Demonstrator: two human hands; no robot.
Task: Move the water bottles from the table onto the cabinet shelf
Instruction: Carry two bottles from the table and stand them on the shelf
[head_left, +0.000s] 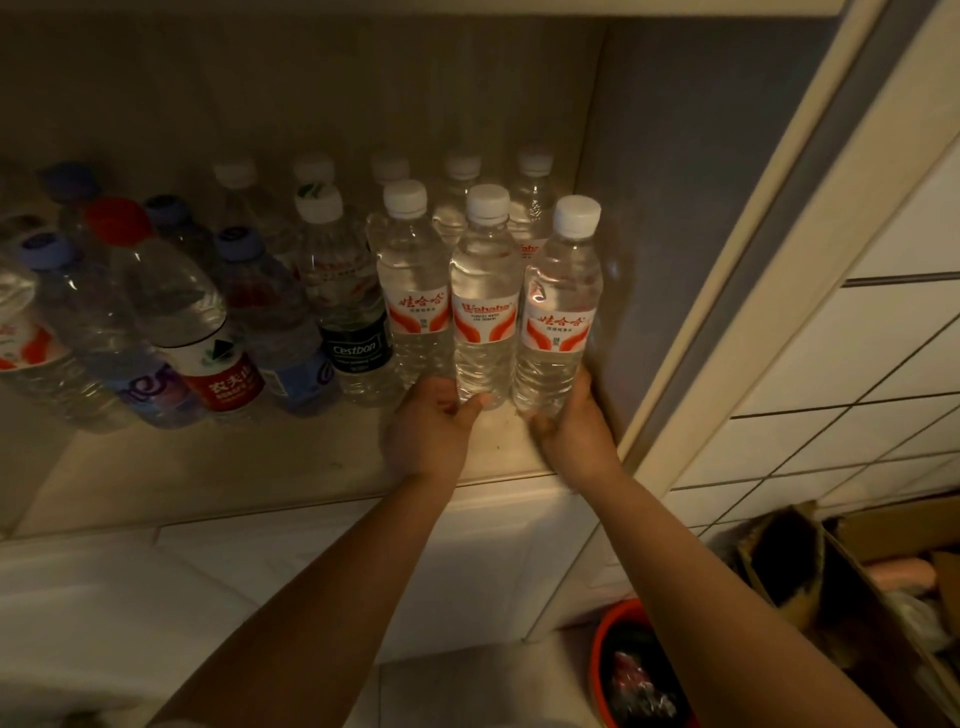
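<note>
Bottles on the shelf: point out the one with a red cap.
The red-capped bottle in the front row, left of the black-labelled Cestbon bottle. It has a red lower label; its neighbours have blue or white caps.

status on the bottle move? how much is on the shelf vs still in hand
Mostly shelved: the cabinet shelf already holds rows of mixed bottles, including a Cestbon bottle and a red-capped bottle. In hand: the left hand and right hand each grip the base of a Wahaha bottle at the front right. The table is out of view, so what remains is unknown.
</note>
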